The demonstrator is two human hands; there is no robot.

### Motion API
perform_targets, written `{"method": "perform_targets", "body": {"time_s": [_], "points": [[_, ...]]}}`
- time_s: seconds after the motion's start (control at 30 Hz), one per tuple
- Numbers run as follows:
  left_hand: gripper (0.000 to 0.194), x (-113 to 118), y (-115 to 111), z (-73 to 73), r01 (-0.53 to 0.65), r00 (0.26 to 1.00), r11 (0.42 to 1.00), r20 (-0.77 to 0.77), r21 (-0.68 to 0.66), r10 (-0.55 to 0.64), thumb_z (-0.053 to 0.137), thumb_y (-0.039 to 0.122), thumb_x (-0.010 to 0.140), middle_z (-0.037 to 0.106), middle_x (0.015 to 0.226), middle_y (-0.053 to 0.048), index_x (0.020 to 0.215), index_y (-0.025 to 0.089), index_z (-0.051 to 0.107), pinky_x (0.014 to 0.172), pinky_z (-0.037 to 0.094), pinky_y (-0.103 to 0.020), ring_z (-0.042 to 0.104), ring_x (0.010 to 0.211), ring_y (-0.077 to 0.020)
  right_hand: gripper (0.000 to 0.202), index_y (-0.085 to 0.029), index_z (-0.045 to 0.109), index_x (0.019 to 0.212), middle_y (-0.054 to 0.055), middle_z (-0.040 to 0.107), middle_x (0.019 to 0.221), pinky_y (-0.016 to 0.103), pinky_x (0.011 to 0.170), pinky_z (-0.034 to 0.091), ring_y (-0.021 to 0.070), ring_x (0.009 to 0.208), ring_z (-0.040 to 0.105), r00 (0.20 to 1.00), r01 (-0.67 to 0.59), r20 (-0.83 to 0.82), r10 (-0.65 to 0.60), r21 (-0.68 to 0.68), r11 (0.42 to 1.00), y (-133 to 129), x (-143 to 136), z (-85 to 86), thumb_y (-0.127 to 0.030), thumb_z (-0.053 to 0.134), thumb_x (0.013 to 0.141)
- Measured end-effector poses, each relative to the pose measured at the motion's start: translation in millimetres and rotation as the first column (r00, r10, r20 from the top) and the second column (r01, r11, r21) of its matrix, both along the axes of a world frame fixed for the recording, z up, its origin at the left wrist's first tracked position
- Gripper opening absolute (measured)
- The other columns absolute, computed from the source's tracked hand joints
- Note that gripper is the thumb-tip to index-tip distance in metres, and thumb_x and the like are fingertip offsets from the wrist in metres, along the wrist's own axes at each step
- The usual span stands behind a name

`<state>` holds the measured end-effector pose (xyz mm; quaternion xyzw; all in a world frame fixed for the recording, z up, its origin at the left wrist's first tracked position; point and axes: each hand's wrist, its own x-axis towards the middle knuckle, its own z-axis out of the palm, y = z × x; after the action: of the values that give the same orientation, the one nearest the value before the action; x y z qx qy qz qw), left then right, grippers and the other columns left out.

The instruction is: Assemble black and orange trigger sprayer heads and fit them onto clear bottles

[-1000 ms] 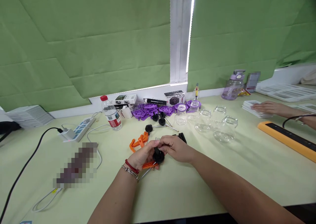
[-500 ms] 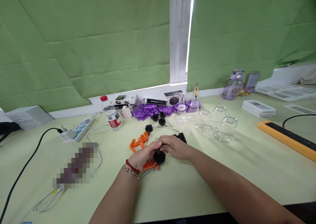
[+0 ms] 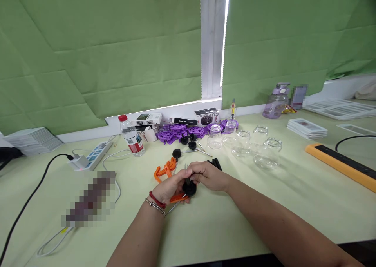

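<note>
My left hand (image 3: 173, 186), with a red cord and a bangle at its wrist, is closed round a black round-based part (image 3: 189, 188). An orange piece (image 3: 178, 198) and a thin metal rod (image 3: 173, 207) show under that hand. The fingers of my right hand (image 3: 207, 175) are pinched at the top of the same black part, touching my left fingertips. Orange clamp-like parts (image 3: 165, 169) lie just beyond. Farther back are metal rods with black knobs (image 3: 192, 144), and a black piece (image 3: 216, 164) lies behind my right hand.
Purple parts (image 3: 178, 131) and small boxes (image 3: 206, 118) line the back. Several clear jars (image 3: 268, 153) stand right of centre. A water bottle (image 3: 132, 137) and power strip (image 3: 96, 155) are left; an orange-edged bar (image 3: 340, 165) and lilac bottle (image 3: 274, 104) are right.
</note>
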<state>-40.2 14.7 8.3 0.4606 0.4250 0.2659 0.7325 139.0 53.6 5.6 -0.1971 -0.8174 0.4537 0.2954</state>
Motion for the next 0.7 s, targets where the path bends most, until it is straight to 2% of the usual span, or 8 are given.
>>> {"method": "perform_targets", "body": {"time_s": [0.17, 0.27, 0.47, 0.7], "points": [[0.046, 0.5, -2.1, 2.4, -0.027, 0.999, 1.000, -0.044, -0.001, 0.027, 0.049, 0.061, 0.076, 0.062, 0.074, -0.005, 0.084, 0.017, 0.059, 0.045, 0.034, -0.024, 0.054, 0.049, -0.0137, 0.011, -0.016, 0.061, 0.078, 0.000, 0.056, 0.080, 0.023, 0.066, 0.048, 0.0096, 0.066, 0.054, 1.000, 0.027, 0.008, -0.027, 0.049, 0.998, 1.9, 0.1, 1.9, -0.017, 0.051, 0.083], [0.047, 0.7, -3.0, 4.3, -0.026, 0.996, 1.000, -0.080, 0.002, 0.026, 0.048, 0.062, 0.075, 0.061, 0.074, -0.005, 0.083, 0.017, 0.058, 0.045, 0.031, -0.024, 0.055, 0.050, -0.0143, 0.009, -0.016, 0.061, 0.075, 0.000, 0.057, 0.078, 0.024, 0.066, 0.048, 0.0106, 0.067, 0.055, 0.999, 0.037, 0.000, -0.037, 0.024, 0.999, 3.3, 0.0, 0.3, -0.021, 0.057, 0.081], [0.048, 0.4, -2.0, 2.7, -0.016, 0.995, 1.000, -0.098, -0.001, 0.016, 0.047, 0.064, 0.074, 0.059, 0.075, -0.006, 0.081, 0.017, 0.057, 0.045, 0.031, -0.024, 0.056, 0.050, -0.0151, 0.008, -0.017, 0.061, 0.075, -0.001, 0.058, 0.074, 0.023, 0.062, 0.047, 0.0100, 0.063, 0.055, 0.997, 0.062, -0.038, -0.062, -0.025, 0.998, 3.4, -0.8, -4.6, -0.024, 0.062, 0.078], [0.047, -1.0, -0.6, -0.2, -0.007, 0.995, 1.000, -0.096, 0.003, 0.007, 0.046, 0.063, 0.075, 0.060, 0.074, -0.006, 0.082, 0.018, 0.057, 0.044, 0.031, -0.024, 0.057, 0.051, -0.0153, 0.009, -0.016, 0.065, 0.073, -0.001, 0.058, 0.073, 0.023, 0.065, 0.047, 0.0102, 0.064, 0.055, 0.997, 0.039, -0.072, -0.040, -0.002, 0.999, 2.4, -0.3, 0.8, -0.024, 0.062, 0.079]]}}
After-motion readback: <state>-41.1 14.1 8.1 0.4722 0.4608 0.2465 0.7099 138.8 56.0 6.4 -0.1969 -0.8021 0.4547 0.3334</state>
